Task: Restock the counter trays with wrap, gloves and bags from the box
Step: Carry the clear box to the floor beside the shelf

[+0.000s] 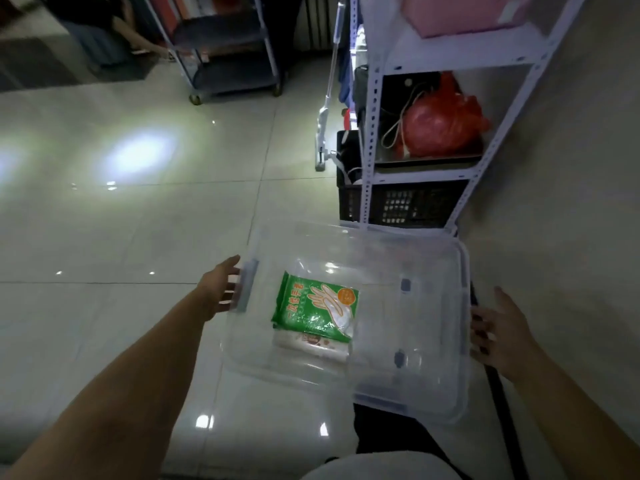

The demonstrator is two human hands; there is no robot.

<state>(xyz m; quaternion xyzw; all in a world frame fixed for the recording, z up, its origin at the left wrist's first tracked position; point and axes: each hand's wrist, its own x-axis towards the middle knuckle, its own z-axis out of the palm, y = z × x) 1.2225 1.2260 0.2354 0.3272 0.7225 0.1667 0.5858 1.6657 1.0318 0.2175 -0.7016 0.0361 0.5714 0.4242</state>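
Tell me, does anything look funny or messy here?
Nothing spilled or broken. The clear box looks tilted between the left hand and right hand, probably because it is being carried. Its green glove packet lies askew on another packet.

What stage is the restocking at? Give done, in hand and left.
Done: nothing that shows; no counter trays are in view. In hand: the left hand is at the handle of the clear box and the right hand is open by the opposite side, so the box is being picked up or carried. Left: the green glove pack and a pale pack beneath it are inside, not yet put out.
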